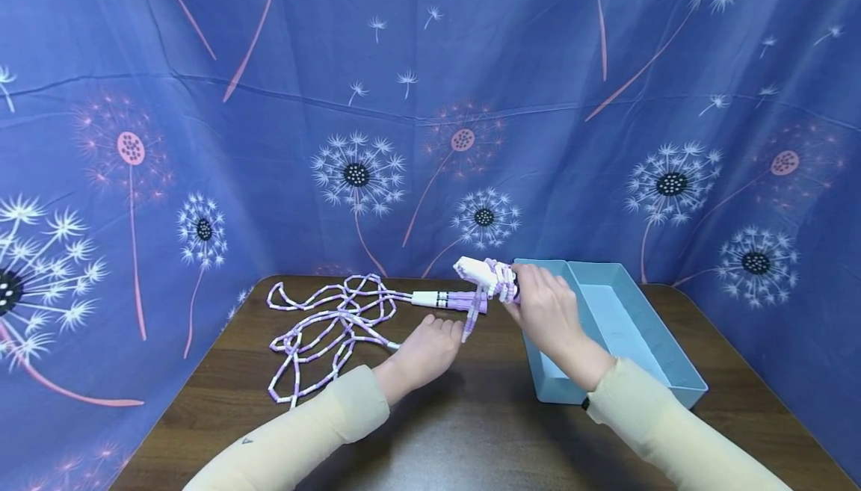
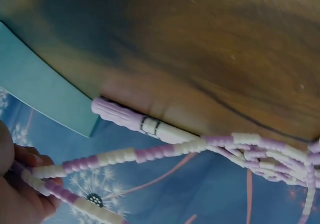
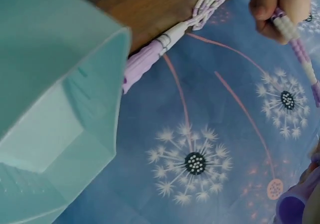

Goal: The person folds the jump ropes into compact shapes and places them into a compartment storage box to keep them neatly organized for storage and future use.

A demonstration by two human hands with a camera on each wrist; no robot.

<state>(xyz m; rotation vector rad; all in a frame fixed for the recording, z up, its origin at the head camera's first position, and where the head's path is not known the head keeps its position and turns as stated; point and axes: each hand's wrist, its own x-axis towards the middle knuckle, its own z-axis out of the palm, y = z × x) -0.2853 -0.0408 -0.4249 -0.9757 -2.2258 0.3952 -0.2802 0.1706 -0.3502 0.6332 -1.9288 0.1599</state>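
Note:
A beaded jump rope in purple and white lies partly coiled on the table, its loose loops (image 1: 316, 319) at the left. One handle (image 1: 430, 299), white and purple with black rings, rests at the back middle. My right hand (image 1: 548, 300) grips the other handle (image 1: 476, 271) above the table, with several turns of beaded cord wound around it. My left hand (image 1: 427, 349) pinches the cord just below that handle, and a short stretch of cord (image 1: 474, 315) runs up between the hands. In the left wrist view the cord (image 2: 115, 157) leaves the left fingers (image 2: 35, 159) toward the coil.
A light blue plastic bin (image 1: 673, 334) with a divider stands at the right of the wooden table (image 1: 471, 431), close to the right forearm. Behind the table hangs a blue cloth (image 1: 417, 140) with a dandelion print.

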